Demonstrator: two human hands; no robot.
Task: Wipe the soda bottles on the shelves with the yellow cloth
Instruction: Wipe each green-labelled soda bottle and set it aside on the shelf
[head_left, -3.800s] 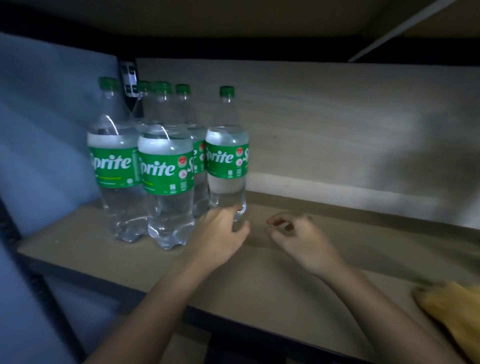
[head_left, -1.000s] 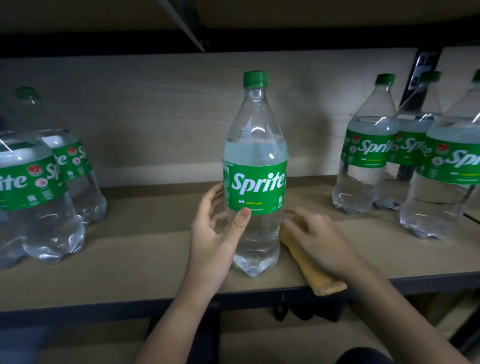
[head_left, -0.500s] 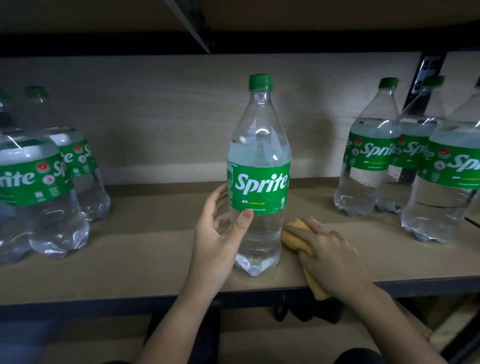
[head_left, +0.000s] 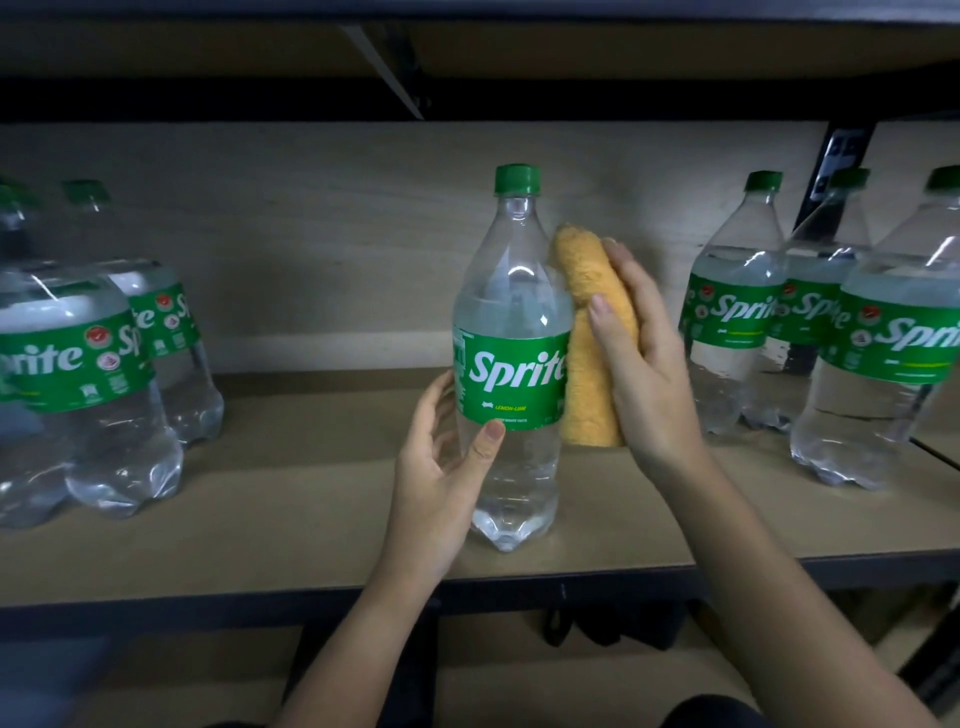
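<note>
One Sprite bottle (head_left: 511, 364) stands upright in the middle of the shelf (head_left: 291, 525), near the front edge, with its green cap on and its label turned to the camera. The left hand (head_left: 441, 478) holds this bottle low on its left side: the thumb lies on the front just under the label, and the fingers go around behind the clear plastic. The right hand (head_left: 641, 364) grips the yellow cloth (head_left: 592, 332), which is rolled into a long thick shape, and presses it against the right side of the bottle, from the shoulder down past the label. The thumb is on the front of the cloth and the fingers are curled over its back. The lower end of the cloth hangs just above the shelf, or touches it; I cannot tell which. On the left a group of bottles (head_left: 98, 374) stands together, well apart from the middle one. On the right another group (head_left: 831, 332) stands close together in front of the pale back wall (head_left: 311, 234).
</note>
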